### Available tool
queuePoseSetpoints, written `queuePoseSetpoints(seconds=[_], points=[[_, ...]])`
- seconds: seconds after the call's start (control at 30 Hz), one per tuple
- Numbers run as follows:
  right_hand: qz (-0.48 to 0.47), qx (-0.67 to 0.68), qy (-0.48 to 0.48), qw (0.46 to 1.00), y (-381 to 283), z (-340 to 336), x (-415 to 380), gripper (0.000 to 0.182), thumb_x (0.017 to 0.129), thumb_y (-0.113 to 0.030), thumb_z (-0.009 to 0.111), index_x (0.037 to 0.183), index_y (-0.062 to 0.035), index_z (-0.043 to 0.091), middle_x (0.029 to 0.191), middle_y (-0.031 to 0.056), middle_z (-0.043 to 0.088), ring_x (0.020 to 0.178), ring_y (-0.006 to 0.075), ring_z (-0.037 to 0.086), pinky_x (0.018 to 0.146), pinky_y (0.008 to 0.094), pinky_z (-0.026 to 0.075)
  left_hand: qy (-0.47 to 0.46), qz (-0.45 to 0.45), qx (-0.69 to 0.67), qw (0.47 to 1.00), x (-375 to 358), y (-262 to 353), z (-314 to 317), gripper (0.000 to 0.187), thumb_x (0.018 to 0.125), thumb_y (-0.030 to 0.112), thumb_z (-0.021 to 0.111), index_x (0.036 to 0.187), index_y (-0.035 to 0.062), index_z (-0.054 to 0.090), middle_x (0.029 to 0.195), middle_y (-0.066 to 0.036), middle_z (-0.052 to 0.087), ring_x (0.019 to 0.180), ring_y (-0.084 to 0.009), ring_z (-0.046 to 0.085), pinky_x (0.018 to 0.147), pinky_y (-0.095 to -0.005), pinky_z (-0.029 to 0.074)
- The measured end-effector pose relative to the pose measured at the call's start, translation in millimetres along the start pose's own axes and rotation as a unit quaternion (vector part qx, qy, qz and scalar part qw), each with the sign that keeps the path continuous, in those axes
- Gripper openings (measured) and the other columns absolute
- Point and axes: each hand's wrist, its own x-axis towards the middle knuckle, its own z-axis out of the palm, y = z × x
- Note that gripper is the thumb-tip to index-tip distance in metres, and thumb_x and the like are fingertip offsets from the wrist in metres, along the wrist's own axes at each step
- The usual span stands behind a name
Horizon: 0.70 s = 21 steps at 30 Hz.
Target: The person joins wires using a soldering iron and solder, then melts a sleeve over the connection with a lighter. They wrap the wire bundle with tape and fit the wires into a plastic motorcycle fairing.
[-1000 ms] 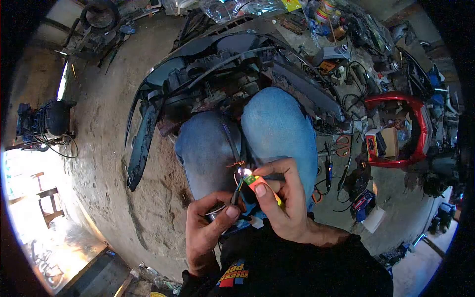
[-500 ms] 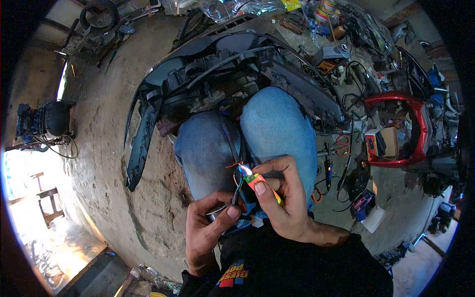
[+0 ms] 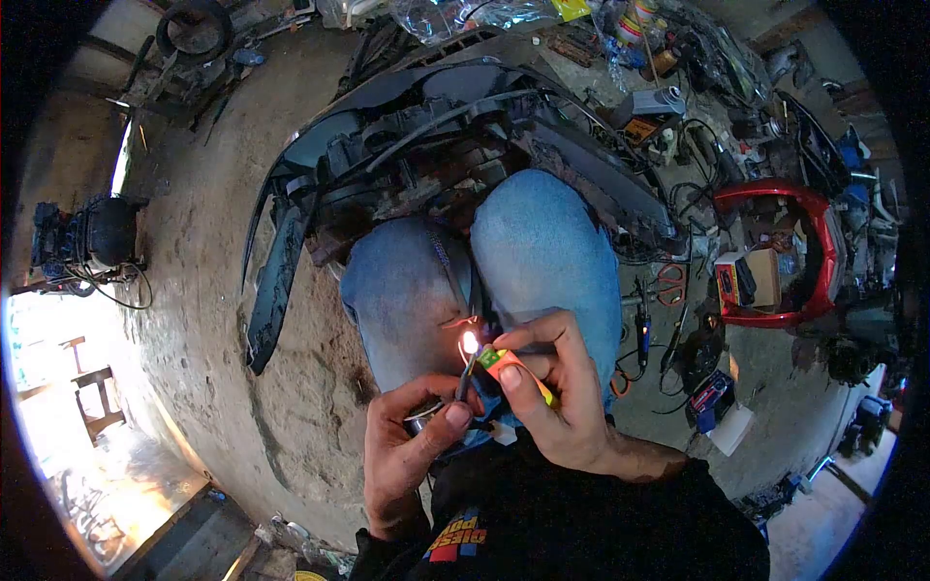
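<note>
My left hand pinches a dark sheathed cable between thumb and fingers. Thin wires come out of the cable's upper end, and a reddish wire curls above them. In my right hand is a lighter, orange and yellow with a green top, its thumb and fingers closed round the body. A bright flame burns at the lighter's top, right against the thin wires. The glare hides where flame and wires meet. Below the left fingers, a round metallic item is partly covered.
Just beyond my knees lies a large dark vehicle panel assembly. To the right are orange-handled scissors, a red plastic frame, an open cardboard box and a blue-and-black tool. A tyre lies far left.
The flame has grown from a small bluish-white glow to a bright, warm light on the wires. The lighter has shifted slightly downward; the left hand stays nearly still.
</note>
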Motion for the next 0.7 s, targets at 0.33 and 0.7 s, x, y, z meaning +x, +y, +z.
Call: queuePoseSetpoints(seconds=[0.33,0.7], points=[[-0.019,-0.002,0.003,1.000,1,1,1,0.029,0.101,-0.016,0.054,0.120,0.0015,0.040,0.085,0.0132,0.073,0.075,0.0084,0.065,0.065,0.0249,0.049,-0.002,0.005,0.009,1.000,0,0,0,0.028,0.086,0.025,0.070,0.095,-0.0014,0.070,0.087,-0.004,0.070,0.082,-0.0090,0.062,0.079,-0.0237,0.046],[0.020,0.011,0.101,0.995,-19,-20,-24,0.036,0.102,-0.023,0.051,0.128,-0.0004,0.042,0.075,0.0031,0.059,0.056,0.0058,0.044,0.050,0.0232,0.037,0.020,0.007,0.021,1.000,0,-5,0,0.031,0.090,0.030,0.068,0.089,-0.0005,0.070,0.078,0.000,0.065,0.072,-0.0052,0.053,0.068,-0.0207,0.039]])
